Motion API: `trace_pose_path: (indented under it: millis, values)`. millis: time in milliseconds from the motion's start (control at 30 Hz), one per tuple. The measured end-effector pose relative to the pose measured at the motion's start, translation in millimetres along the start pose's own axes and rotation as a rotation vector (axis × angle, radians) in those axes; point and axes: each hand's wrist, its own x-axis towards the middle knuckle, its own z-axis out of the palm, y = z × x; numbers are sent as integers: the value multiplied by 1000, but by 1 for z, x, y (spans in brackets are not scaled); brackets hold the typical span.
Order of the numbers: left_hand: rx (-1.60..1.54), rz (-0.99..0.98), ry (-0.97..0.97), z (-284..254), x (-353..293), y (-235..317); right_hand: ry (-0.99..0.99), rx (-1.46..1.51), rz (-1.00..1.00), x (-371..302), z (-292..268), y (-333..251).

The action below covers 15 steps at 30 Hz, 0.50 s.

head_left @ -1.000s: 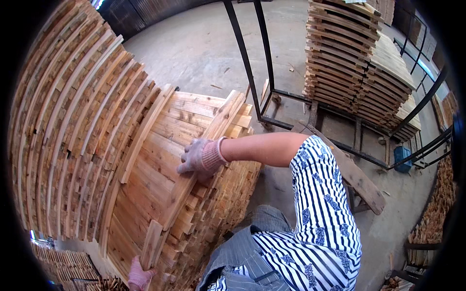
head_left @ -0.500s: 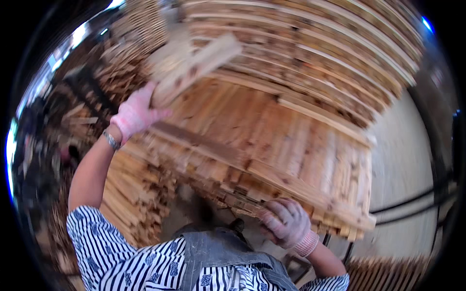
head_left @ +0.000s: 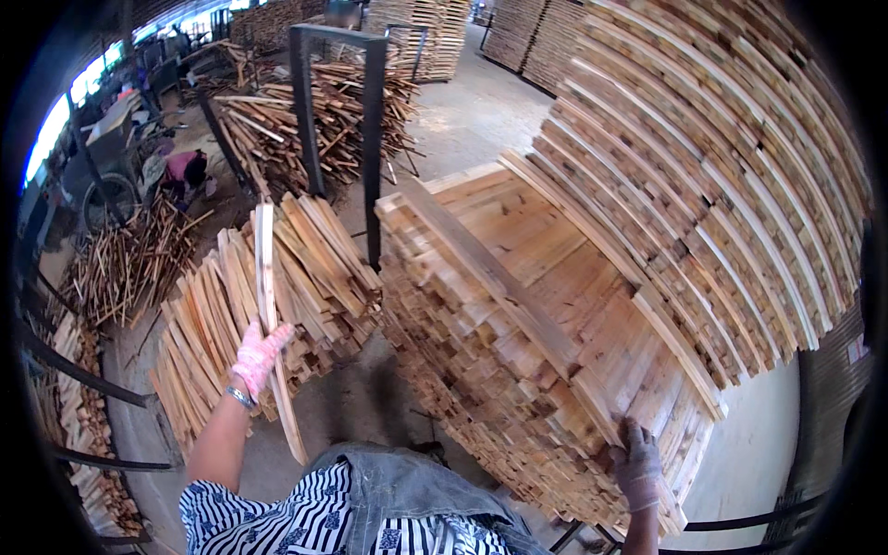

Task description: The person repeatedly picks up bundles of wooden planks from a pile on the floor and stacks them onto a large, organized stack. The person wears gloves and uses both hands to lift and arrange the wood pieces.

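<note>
A long, narrow wooden board [head_left: 267, 277], its pale edge showing, stands at a slant over a pile of loose slats. My left hand [head_left: 260, 355], in a pink-and-white glove, is closed around its lower half. To the right is a tall stack of boards [head_left: 592, 319], with a flat top and crosswise strips along its edges. At its near right corner, my right hand [head_left: 638, 465] in a dirty greyish glove rests on an edge strip [head_left: 599, 407], fingers stretched over the wood. The strip's underside is hidden.
The slat pile [head_left: 208, 314] lies by my left arm. Behind it stands a black metal frame [head_left: 374, 139] before a heap of scrap sticks [head_left: 328, 111]. High layered wood stacks [head_left: 703, 166] rise at right. A person [head_left: 185, 171] bends down at far left.
My view has swung left. My left hand has carried the board from over the stack to over the slat pile. My right hand has moved onto the stack's near right edge.
</note>
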Motion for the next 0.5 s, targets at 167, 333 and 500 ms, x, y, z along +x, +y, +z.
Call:
trace_pose_path:
  millis: [167, 333, 500]
  values:
    - [-162, -66, 11, -101, 14, -54, -26, 81, -12, 7, 4, -1]
    - [-107, -99, -91, -151, 7, -62, -56, 62, 21, 6, 10, 6]
    - [64, -166, -16, -178, -28, -37, -112, 255, 31, 20, 22, 2]
